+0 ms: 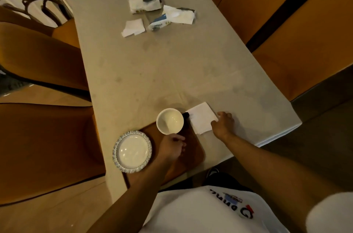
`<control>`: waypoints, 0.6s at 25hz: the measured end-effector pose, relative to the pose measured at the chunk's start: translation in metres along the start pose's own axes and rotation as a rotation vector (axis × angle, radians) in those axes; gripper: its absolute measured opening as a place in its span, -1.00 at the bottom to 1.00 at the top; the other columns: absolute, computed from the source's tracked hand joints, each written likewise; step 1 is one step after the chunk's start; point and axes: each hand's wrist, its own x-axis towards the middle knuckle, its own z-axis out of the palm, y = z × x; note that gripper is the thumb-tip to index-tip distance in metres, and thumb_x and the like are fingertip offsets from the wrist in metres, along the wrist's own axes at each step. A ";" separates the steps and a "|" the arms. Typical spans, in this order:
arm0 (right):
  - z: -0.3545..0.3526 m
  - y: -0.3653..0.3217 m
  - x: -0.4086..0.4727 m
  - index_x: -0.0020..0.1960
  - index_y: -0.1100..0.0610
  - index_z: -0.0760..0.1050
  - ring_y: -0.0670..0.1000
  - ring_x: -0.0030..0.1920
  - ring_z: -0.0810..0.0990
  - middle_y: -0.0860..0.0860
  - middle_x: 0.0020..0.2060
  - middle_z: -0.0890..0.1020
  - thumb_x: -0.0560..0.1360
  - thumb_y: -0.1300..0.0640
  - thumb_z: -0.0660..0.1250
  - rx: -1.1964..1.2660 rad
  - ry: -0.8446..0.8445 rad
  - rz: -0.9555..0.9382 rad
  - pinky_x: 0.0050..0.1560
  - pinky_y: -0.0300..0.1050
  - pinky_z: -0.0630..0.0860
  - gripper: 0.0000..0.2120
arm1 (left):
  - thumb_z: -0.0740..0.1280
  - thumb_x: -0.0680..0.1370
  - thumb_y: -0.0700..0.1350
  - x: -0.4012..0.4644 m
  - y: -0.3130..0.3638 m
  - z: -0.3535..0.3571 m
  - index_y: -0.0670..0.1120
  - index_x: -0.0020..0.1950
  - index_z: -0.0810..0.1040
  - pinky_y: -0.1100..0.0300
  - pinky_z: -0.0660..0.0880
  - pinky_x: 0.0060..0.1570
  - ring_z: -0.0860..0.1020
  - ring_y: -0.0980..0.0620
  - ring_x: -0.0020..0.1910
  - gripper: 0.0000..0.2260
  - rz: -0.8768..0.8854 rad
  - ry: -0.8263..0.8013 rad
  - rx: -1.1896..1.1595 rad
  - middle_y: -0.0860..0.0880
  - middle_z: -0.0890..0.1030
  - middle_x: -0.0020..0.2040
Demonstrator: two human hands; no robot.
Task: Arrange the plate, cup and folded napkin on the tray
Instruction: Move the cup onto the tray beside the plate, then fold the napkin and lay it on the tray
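Two bare hands worked over one tray — plate, cup and napkin, one of each.

Left hand (pixel 172 147) hovered loosely curled over the brown tray (pixel 196 148), fingertips near the white cup (pixel 170 121), grasp indeterminate. One patterned-rim plate (pixel 133 151) sat on the tray's left end. Right hand (pixel 223 124) rested fingers-down on the folded napkin (pixel 202 117), which lay on the table (pixel 172 72) — beside the cup. Three tissue items (pixel 158 13) lay well apart.
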 end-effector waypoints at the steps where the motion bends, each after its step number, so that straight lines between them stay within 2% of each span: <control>1: -0.001 0.002 0.001 0.36 0.25 0.40 0.27 0.32 0.41 0.26 0.34 0.42 0.53 0.19 0.29 0.008 -0.019 0.004 0.33 0.10 0.38 -0.59 | 0.21 0.58 -0.33 -0.001 0.004 0.012 -0.20 0.12 0.58 0.04 0.55 -0.17 0.60 -0.07 -0.18 -0.79 0.019 -0.049 0.017 -0.16 0.65 -0.08; 4: 0.000 0.004 0.003 0.38 0.31 0.39 0.28 0.30 0.47 0.30 0.33 0.46 0.54 0.18 0.32 0.104 -0.050 0.018 0.29 0.07 0.41 -0.54 | 0.20 0.56 -0.38 0.008 0.018 0.042 -0.17 0.31 0.49 0.01 0.57 0.13 0.58 -0.10 0.11 -0.66 0.067 -0.116 0.054 -0.13 0.58 0.17; 5: 0.000 0.003 0.003 0.38 0.33 0.39 0.28 0.29 0.49 0.30 0.32 0.49 0.53 0.17 0.33 0.151 -0.059 0.039 0.27 0.06 0.42 -0.54 | 0.19 0.56 -0.41 0.013 0.024 0.050 -0.16 0.34 0.45 -0.03 0.51 0.25 0.54 -0.10 0.20 -0.62 0.056 -0.118 0.060 -0.12 0.53 0.24; 7: 0.001 0.002 0.004 0.38 0.35 0.38 0.27 0.27 0.53 0.29 0.31 0.52 0.53 0.16 0.35 0.276 -0.085 0.104 0.25 0.07 0.47 -0.52 | 0.20 0.58 -0.38 0.021 0.031 0.061 -0.11 0.36 0.43 -0.05 0.43 0.36 0.48 -0.08 0.25 -0.62 0.016 -0.116 0.062 -0.09 0.47 0.29; 9: 0.003 0.003 0.007 0.37 0.38 0.37 0.26 0.23 0.57 0.29 0.28 0.55 0.52 0.18 0.37 0.446 -0.133 0.179 0.17 0.05 0.51 -0.50 | 0.24 0.58 -0.34 0.028 0.032 0.065 -0.13 0.42 0.40 -0.06 0.41 0.38 0.45 -0.12 0.32 -0.59 0.005 -0.097 0.112 -0.09 0.44 0.35; 10: 0.002 0.004 0.007 0.36 0.39 0.39 0.25 0.16 0.60 0.28 0.23 0.58 0.52 0.19 0.37 0.524 -0.164 0.207 0.07 0.03 0.53 -0.52 | 0.25 0.57 -0.33 0.030 0.030 0.065 -0.14 0.42 0.41 -0.06 0.41 0.37 0.45 -0.14 0.33 -0.59 0.006 -0.083 0.133 -0.10 0.45 0.36; 12: -0.002 0.008 0.007 0.29 0.39 0.46 0.18 -0.06 0.62 0.22 0.04 0.61 0.50 0.20 0.38 0.606 -0.210 0.225 -0.13 -0.02 0.51 -0.58 | 0.26 0.56 -0.33 0.034 0.028 0.067 -0.11 0.31 0.49 -0.06 0.44 0.34 0.48 -0.14 0.30 -0.66 0.018 -0.040 0.166 -0.10 0.51 0.30; 13: -0.005 0.012 0.008 0.25 0.38 0.50 0.15 -0.10 0.59 0.20 -0.02 0.61 0.50 0.21 0.39 0.605 -0.220 0.211 -0.17 -0.04 0.49 -0.61 | 0.27 0.56 -0.33 0.034 0.027 0.068 -0.09 0.23 0.52 -0.06 0.47 0.32 0.51 -0.14 0.26 -0.71 0.022 -0.019 0.175 -0.10 0.53 0.25; 15: -0.010 0.019 0.008 0.21 0.36 0.54 0.12 -0.09 0.59 0.20 -0.01 0.64 0.49 0.23 0.38 0.587 -0.234 0.170 -0.17 -0.05 0.49 -0.67 | 0.29 0.57 -0.28 0.033 0.028 0.071 -0.08 0.18 0.53 -0.06 0.51 0.27 0.56 -0.13 0.19 -0.79 0.019 0.020 0.170 -0.13 0.57 0.21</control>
